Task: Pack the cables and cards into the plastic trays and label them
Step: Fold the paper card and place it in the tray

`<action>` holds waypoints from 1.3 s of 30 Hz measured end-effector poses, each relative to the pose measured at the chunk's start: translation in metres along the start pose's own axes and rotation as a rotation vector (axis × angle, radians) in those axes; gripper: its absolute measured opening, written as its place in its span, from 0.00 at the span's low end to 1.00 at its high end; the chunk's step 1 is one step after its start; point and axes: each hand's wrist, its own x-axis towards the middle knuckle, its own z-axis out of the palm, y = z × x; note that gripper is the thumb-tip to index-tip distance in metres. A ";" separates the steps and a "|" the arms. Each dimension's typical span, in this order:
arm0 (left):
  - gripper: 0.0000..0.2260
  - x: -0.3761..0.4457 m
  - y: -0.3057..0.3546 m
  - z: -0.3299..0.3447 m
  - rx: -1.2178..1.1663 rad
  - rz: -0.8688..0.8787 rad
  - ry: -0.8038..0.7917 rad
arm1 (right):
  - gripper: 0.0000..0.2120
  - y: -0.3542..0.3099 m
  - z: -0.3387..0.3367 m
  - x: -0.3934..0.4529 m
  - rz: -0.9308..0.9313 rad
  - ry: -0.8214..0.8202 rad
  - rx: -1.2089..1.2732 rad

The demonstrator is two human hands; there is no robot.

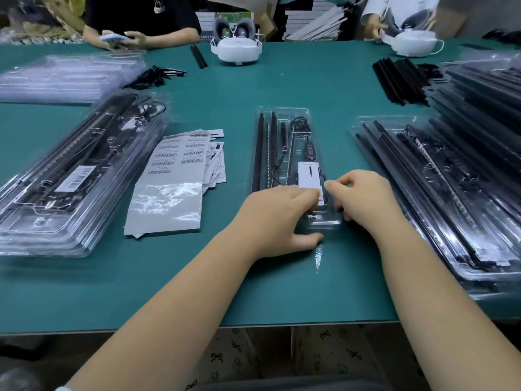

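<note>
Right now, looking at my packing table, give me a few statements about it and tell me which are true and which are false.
1. Both hands, left hand and right hand, are at the near end of the centre tray. True.
2. The white card lies on the barcode label sheets. False: it is in the centre tray.
3. The label sheets lie left of the centre tray. True.
4. The white headset sits inside a tray. False: it stands on the green table.
</note>
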 end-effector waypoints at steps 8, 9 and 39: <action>0.05 -0.002 0.005 -0.001 0.143 0.254 0.264 | 0.09 0.003 0.002 0.006 0.093 -0.153 0.297; 0.04 -0.001 0.006 -0.001 0.179 0.253 0.293 | 0.10 0.001 0.004 0.006 0.100 -0.151 0.337; 0.10 -0.006 -0.029 -0.046 -1.551 -0.984 1.149 | 0.12 -0.030 0.017 0.008 0.309 -0.419 1.240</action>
